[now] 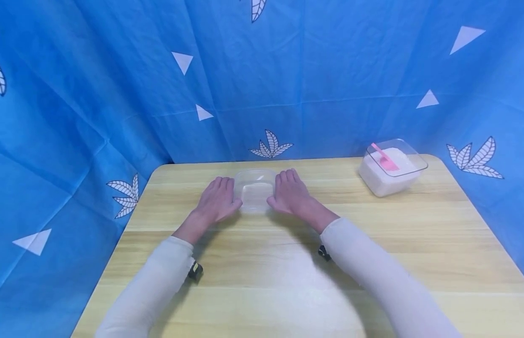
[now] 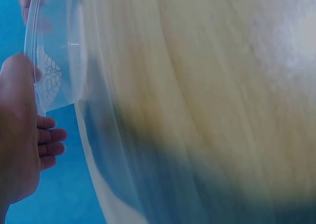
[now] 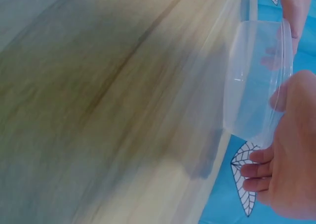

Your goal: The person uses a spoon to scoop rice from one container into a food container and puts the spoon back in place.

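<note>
A clear plastic food container is held between both hands near the table's far edge, its base close to the tabletop. My left hand grips its left end, with the thumb on the near side at the rim. At the opposite end my right hand has the same hold. In the left wrist view the container's see-through wall shows the curtain pattern behind it, and the left fingers curl beside its end. The right wrist view shows the right fingers bent below the rim.
A clear square tub of white grainy stuff stands at the table's back right, a pink scoop lying in it. The wooden table meets a blue patterned curtain behind. Dark wrist-camera mounts sit under the sleeves.
</note>
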A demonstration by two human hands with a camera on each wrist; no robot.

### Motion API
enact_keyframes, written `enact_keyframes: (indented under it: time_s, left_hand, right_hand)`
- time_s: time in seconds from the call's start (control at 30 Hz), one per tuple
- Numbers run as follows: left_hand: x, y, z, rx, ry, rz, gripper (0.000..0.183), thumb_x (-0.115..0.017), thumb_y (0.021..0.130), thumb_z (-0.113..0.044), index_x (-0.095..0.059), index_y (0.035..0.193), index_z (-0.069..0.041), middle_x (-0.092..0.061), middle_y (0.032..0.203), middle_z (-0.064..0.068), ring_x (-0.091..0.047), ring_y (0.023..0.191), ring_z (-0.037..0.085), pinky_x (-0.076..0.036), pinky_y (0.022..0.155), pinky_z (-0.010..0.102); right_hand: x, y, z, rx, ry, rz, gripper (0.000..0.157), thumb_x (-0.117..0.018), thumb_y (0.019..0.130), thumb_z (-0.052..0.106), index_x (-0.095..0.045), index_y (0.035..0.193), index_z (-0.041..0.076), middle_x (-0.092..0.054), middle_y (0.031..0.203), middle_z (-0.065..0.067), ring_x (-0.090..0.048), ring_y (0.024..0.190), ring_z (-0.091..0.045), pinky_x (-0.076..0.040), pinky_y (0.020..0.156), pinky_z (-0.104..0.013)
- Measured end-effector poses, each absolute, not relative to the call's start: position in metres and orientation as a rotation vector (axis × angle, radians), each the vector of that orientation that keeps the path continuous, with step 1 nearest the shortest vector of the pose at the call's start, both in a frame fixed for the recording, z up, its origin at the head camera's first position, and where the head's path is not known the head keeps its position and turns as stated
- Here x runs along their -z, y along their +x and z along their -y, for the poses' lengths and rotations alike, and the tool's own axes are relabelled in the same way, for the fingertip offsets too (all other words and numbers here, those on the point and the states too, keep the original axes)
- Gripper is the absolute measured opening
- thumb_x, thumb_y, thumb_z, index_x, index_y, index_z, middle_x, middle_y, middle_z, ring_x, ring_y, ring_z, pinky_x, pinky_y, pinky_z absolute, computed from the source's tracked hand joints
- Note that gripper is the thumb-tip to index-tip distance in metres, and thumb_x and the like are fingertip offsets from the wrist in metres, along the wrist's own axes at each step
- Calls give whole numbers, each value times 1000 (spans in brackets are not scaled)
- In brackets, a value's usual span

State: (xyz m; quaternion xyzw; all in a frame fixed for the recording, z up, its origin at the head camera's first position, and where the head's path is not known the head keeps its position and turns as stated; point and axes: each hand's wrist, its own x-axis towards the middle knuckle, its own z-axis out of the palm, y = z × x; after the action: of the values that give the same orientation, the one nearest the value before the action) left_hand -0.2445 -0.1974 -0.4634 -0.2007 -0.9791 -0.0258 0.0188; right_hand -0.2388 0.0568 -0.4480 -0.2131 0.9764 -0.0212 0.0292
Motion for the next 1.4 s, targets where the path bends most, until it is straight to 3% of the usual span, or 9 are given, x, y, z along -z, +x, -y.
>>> enact_keyframes:
  time_s: [0.23,1.0,1.4]
  left_hand:
    - [462,-242,190,67,-646,3058,67,-42,88,-45,-41,134,4,-48,134,20,-41,123,34,-31,113,47]
    - [462,-231,161,85,-664,3086,64,-43,87,-44,-44,128,4,-50,125,18,-42,115,31,-36,106,46]
    - [464,-225,143,109,-653,3098,63,-44,86,-44,-44,127,5,-51,122,17,-43,113,31,-36,107,45]
  right_hand:
    - [447,-239,-65,53,-670,-2987,75,-38,94,47,-35,142,-10,-38,146,-27,-28,143,-43,-12,124,-49]
    - [447,-226,-94,31,-729,-2975,70,-38,94,43,-41,136,-13,-46,132,-27,-39,132,-42,-17,122,-51]
    - [446,-218,-112,62,-720,-2968,73,-39,92,43,-39,137,-15,-44,136,-30,-38,134,-44,-16,123,-51]
